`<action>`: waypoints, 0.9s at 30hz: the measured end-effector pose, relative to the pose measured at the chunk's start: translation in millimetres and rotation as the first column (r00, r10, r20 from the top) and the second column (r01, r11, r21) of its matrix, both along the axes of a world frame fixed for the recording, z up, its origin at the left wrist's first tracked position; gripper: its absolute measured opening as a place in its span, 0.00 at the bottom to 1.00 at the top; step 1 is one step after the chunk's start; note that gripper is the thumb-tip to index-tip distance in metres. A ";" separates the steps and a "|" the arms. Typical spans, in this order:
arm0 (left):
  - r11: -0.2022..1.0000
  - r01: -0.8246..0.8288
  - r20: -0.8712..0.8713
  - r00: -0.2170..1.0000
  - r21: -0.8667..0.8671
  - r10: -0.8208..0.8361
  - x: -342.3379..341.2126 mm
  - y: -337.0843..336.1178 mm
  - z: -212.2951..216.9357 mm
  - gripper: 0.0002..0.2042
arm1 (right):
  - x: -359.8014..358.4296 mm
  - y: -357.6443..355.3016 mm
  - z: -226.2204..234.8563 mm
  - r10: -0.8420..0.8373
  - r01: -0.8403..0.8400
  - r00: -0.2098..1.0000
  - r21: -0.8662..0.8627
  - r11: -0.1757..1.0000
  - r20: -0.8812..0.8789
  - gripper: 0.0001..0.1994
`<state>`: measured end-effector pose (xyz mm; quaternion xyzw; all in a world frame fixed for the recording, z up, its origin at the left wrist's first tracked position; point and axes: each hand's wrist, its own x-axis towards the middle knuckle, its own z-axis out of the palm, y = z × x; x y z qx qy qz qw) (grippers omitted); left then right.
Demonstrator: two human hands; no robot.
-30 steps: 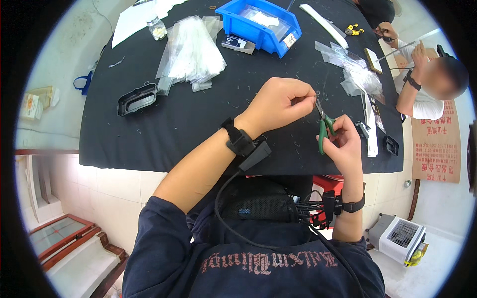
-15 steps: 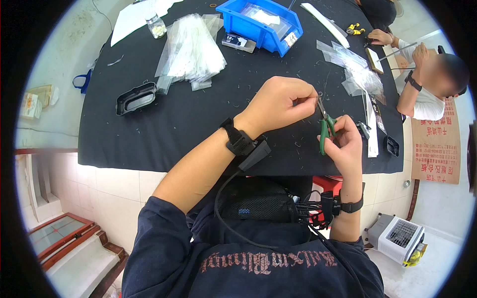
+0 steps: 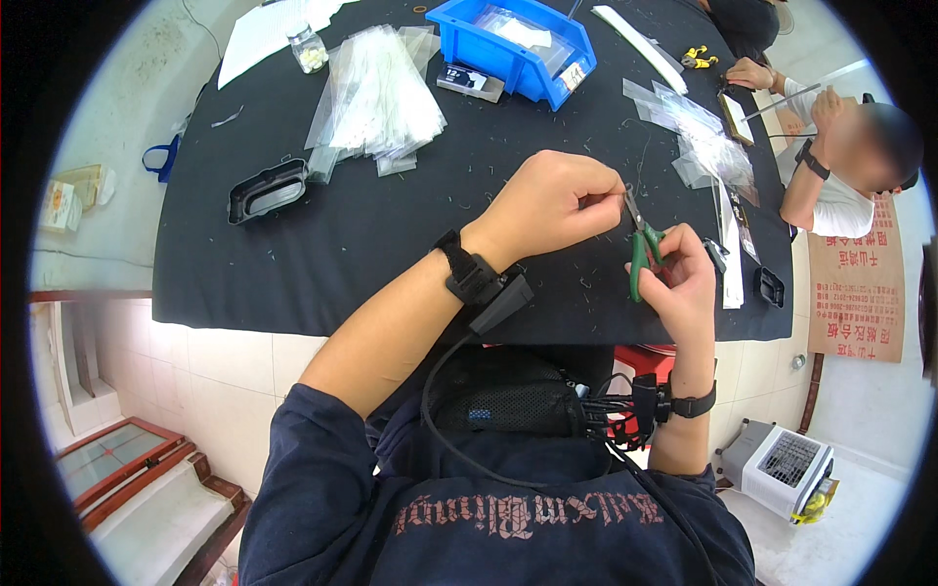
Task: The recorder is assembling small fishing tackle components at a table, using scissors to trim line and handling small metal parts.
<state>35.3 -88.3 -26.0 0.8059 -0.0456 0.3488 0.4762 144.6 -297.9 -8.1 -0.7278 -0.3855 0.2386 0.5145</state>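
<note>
Here the right hand (image 3: 684, 283) is closed around the green handles of small cutters (image 3: 640, 244), blades pointing up toward the left hand (image 3: 552, 200). Left hand is curled shut, thumb and forefinger pinched on something thin right at the cutter tips; the piece itself is too small to make out. Both hands are raised above the near right part of the black counter (image 3: 322, 234), close together, almost touching at the cutter tips. Black wristband with a cable on the left wrist, a dark band on the right wrist too.

On the counter: a stack of clear plastic bags (image 3: 376, 98) at the far left-centre, a black oval tray (image 3: 267, 189) just left of it near the counter's left edge, a blue bin (image 3: 518, 44) at the far centre with clear bags inside, a small glass jar (image 3: 309, 49) beside white paper at the far left. More clear bags (image 3: 699, 137) lie to the right, beyond the hands. Tiny clipped bits are scattered over the black surface.

Another person (image 3: 840, 166) sits at the right end of the counter, forearms on it, well apart from the hands.
</note>
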 end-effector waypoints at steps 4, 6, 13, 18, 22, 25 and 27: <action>0.999 0.025 -0.023 0.999 -0.021 -0.026 -0.1 -0.9 -0.1 0.06 | 3.0 -2.7 3.4 0.004 -0.004 1.000 -0.025 1.000 -0.018 0.13; 0.999 0.028 -0.021 0.999 -0.023 -0.028 -0.2 -1.3 0.1 0.06 | 4.3 -3.7 4.9 0.011 -0.011 1.000 -0.031 0.999 -0.019 0.12; 0.999 0.040 -0.007 0.999 -0.013 -0.040 0.0 -1.1 -0.7 0.07 | 7.8 -6.1 7.9 0.009 -0.009 1.000 -0.068 0.998 0.003 0.12; 0.999 0.037 -0.008 0.999 -0.008 -0.037 0.4 -1.7 -0.6 0.07 | 8.0 -5.9 9.6 0.018 -0.015 0.999 -0.086 0.996 0.033 0.12; 0.999 0.039 -0.020 0.999 -0.005 -0.039 -0.5 -1.7 0.4 0.08 | 4.8 -4.5 9.6 -0.028 0.028 1.000 -0.032 0.999 0.004 0.12; 0.999 0.042 -0.015 0.999 -0.010 -0.042 -0.2 -2.0 0.6 0.08 | 5.0 -4.5 10.7 -0.021 0.021 1.000 -0.031 0.999 0.006 0.12; 0.999 0.040 -0.018 0.999 -0.007 -0.040 0.0 -1.9 0.1 0.08 | 6.2 -5.4 11.1 -0.009 0.009 1.000 -0.033 0.999 0.003 0.12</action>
